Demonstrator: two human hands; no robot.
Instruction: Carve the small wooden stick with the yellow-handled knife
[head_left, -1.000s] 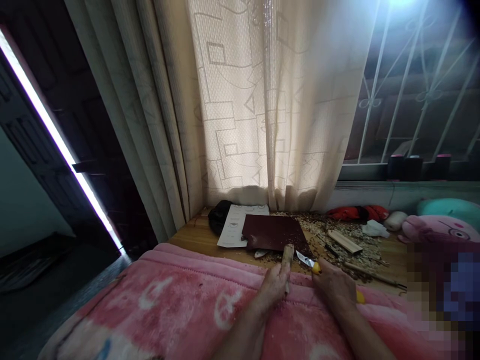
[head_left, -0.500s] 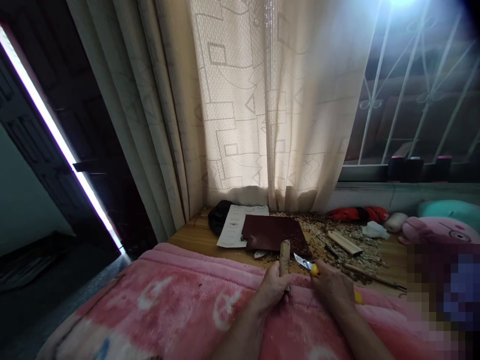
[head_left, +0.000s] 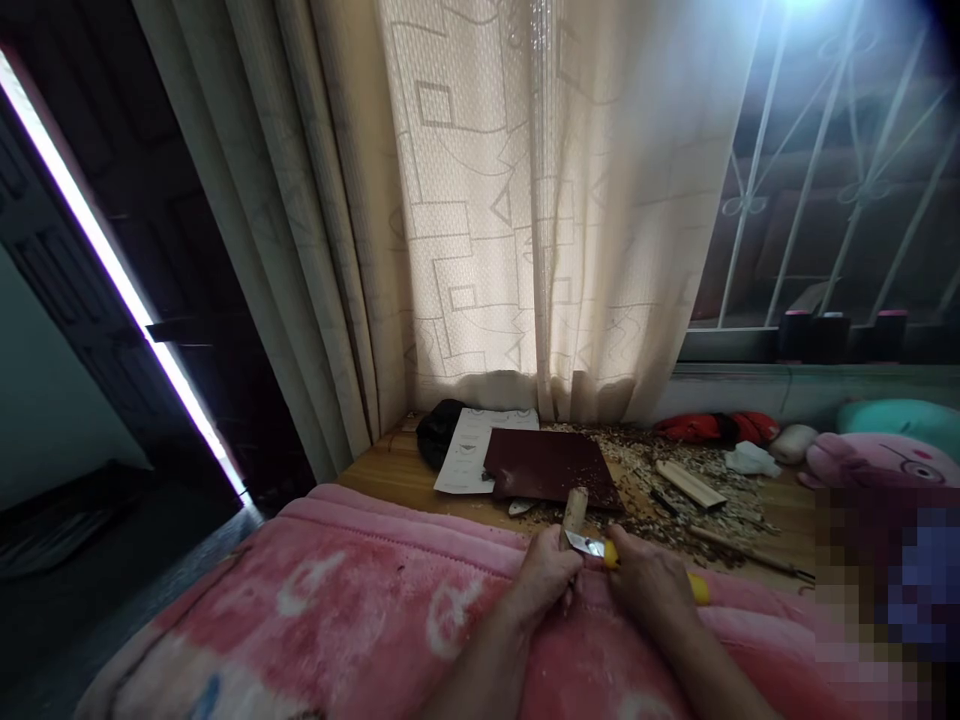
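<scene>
My left hand [head_left: 549, 568] is wrapped round a short, light-brown wooden stick [head_left: 575, 508], whose upper end sticks up above the fingers and tilts a little to the right. In my right hand [head_left: 651, 575] is a yellow-handled utility knife [head_left: 592, 546], its blade pointing left. The blade lies against or just in front of the stick by my left thumb; I cannot tell how far its edge bites. Both hands are over a pink fleece blanket [head_left: 360, 590]. The lower part of the stick is mostly hidden by my left hand.
Behind the hands, a wooden surface [head_left: 397, 480] bears a dark red board [head_left: 551, 465], a printed paper sheet [head_left: 466, 455] and many wood shavings [head_left: 637, 460]. A pale wood piece [head_left: 691, 486], a thin stick [head_left: 750, 553], a red bundle [head_left: 716, 428] and a pink plush toy [head_left: 877, 457] lie rightward.
My right hand has moved left with the utility knife, bringing the blade from beside the stick up to it. The stick's top now leans slightly more to the right.
</scene>
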